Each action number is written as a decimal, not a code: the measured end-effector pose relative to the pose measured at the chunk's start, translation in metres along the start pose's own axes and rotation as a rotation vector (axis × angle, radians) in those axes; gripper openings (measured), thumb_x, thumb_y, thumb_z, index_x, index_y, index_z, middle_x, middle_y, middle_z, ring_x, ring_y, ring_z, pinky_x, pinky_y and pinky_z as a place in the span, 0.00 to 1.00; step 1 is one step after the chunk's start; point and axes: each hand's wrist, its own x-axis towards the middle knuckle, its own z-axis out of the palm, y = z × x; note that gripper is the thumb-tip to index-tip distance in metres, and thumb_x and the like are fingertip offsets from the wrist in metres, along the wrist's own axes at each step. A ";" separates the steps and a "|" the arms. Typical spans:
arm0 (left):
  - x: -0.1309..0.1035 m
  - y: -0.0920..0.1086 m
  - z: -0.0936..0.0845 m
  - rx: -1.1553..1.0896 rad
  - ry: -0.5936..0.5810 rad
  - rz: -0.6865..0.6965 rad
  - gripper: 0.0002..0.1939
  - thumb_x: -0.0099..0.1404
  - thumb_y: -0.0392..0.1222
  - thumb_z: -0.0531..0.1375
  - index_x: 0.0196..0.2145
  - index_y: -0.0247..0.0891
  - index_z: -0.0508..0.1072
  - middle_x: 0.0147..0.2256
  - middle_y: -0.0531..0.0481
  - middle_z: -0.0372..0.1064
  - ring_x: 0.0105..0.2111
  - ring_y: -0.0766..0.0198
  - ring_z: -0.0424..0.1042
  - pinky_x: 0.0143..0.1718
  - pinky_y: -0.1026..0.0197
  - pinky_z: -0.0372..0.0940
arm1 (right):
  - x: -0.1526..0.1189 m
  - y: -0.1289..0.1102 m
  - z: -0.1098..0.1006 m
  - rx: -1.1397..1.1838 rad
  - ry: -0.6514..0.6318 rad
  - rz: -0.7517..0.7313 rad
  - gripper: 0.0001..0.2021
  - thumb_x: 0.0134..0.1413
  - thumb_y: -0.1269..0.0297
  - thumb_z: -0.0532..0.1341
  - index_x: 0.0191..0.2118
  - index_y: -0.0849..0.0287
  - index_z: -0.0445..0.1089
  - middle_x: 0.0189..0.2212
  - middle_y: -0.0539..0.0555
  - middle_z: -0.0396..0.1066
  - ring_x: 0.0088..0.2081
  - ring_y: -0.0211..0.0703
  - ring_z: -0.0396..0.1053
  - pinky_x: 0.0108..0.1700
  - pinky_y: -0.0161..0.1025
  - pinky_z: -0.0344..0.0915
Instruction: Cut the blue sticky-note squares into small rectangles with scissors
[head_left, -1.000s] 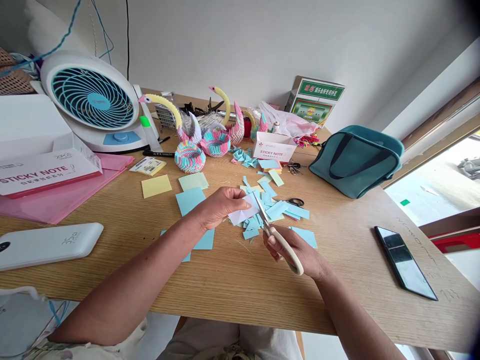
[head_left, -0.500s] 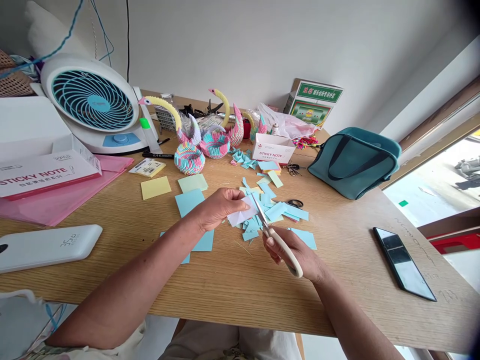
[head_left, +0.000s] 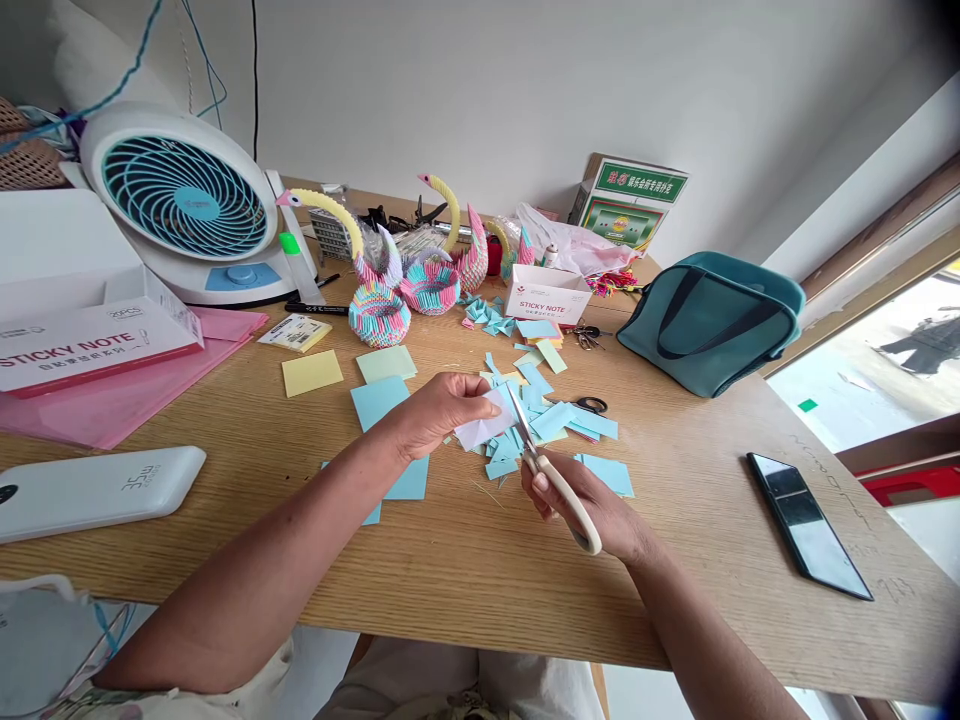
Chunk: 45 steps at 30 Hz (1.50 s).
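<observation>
A small pale sheet of paper (head_left: 480,430) is pinched by its far edge between the thumb and fingers of the left hand (head_left: 441,415); it is held above the desk (head_left: 450,570), in the gap between the two hands. The light-handled scissors (head_left: 551,472) are gripped in the right hand (head_left: 592,505), with the blades (head_left: 520,418) pointed away from the body and brought up to the paper's right edge. How far the blades are parted cannot be told. The hands are held apart, joined only by paper and tool.

The paper looks very light, thin and limp, easily creased or torn; it is likely best held flat near an edge, close to the blades but with the fingertips kept clear of them. The scissors seem stiff and somewhat heavier, and are best taken by the handles.

Blue paper strips (head_left: 553,420) are heaped beneath and beyond the blades. Larger blue sheets (head_left: 379,402) are laid to the left of the left hand, partly hidden by its forearm.
</observation>
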 end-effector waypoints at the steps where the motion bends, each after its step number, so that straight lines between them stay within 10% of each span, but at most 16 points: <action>1: 0.000 0.000 0.000 0.003 -0.002 0.002 0.12 0.43 0.42 0.68 0.24 0.34 0.72 0.23 0.54 0.67 0.22 0.71 0.62 0.24 0.67 0.53 | 0.000 0.001 0.000 0.003 0.000 0.002 0.27 0.64 0.35 0.49 0.30 0.56 0.55 0.25 0.48 0.58 0.29 0.39 0.58 0.34 0.38 0.59; 45: 0.000 -0.002 -0.007 0.020 -0.068 0.014 0.16 0.45 0.46 0.69 0.27 0.34 0.71 0.25 0.52 0.69 0.22 0.71 0.64 0.25 0.66 0.55 | -0.002 0.004 0.006 0.113 0.076 0.024 0.26 0.64 0.40 0.56 0.25 0.56 0.55 0.16 0.44 0.56 0.18 0.32 0.51 0.21 0.33 0.52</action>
